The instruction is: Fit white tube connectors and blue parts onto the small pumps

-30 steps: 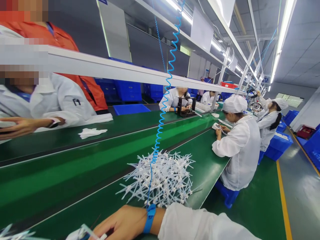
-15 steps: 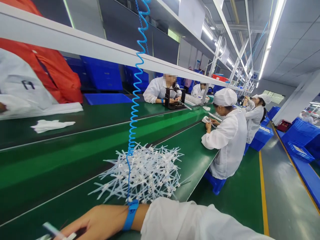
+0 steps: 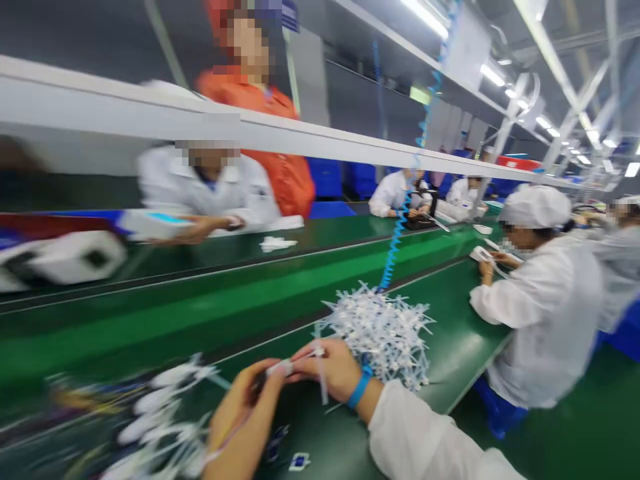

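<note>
My left hand [image 3: 245, 413] is closed in a pinch on a small white part [image 3: 281, 368], perhaps the end of a thin cord that runs over the palm. From the right, my right hand [image 3: 334, 370], wearing a blue wrist strap [image 3: 360, 387], reaches the same part with closed fingertips. A translucent white strip with a small block [image 3: 321, 377] hangs at the right fingers. Behind the right wrist lies a pile of such strips [image 3: 380, 327]. White cords with rounded white ends [image 3: 160, 413] lie left of my left hand, blurred. A small white-and-blue piece [image 3: 300, 461] is on the bench.
A green bench [image 3: 450, 357] runs along a sunken green conveyor [image 3: 150, 313]. A blue coiled cord [image 3: 397, 233] hangs over the pile. A white rail [image 3: 300, 143] crosses above. Opposite, a seated person [image 3: 210, 187] handles a white device; another co-worker [image 3: 545, 293] sits to the right.
My view has swung left, so the pile and co-workers appear further right. My left hand has come into view, and my right hand now meets it at the white part.
</note>
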`<move>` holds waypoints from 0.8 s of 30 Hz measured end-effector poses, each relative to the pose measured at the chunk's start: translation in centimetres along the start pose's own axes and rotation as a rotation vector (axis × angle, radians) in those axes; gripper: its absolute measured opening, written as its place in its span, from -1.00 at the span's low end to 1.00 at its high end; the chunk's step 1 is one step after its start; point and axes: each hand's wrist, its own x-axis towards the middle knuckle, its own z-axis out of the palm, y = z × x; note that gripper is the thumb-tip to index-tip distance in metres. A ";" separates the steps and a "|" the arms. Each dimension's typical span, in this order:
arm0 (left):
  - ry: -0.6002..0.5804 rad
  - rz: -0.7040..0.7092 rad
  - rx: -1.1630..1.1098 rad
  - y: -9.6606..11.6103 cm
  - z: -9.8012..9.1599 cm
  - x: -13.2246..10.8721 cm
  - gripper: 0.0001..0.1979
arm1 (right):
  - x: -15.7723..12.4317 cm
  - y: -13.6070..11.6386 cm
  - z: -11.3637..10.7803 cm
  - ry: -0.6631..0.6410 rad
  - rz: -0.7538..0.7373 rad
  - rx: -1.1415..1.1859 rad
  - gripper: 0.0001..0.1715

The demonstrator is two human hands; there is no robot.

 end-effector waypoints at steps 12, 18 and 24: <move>0.052 0.030 -0.264 -2.2 1.2 -0.3 -0.32 | -0.5 0.2 -0.3 0.035 -0.077 -0.078 -0.36; -0.035 -0.035 -0.391 -1.9 1.7 -0.5 -0.25 | -0.8 0.0 -0.9 0.042 -0.085 -0.159 -0.42; -0.066 -0.050 -0.483 -2.0 2.3 -0.8 -0.28 | -1.2 -0.4 -1.3 0.005 -0.099 -0.191 -0.49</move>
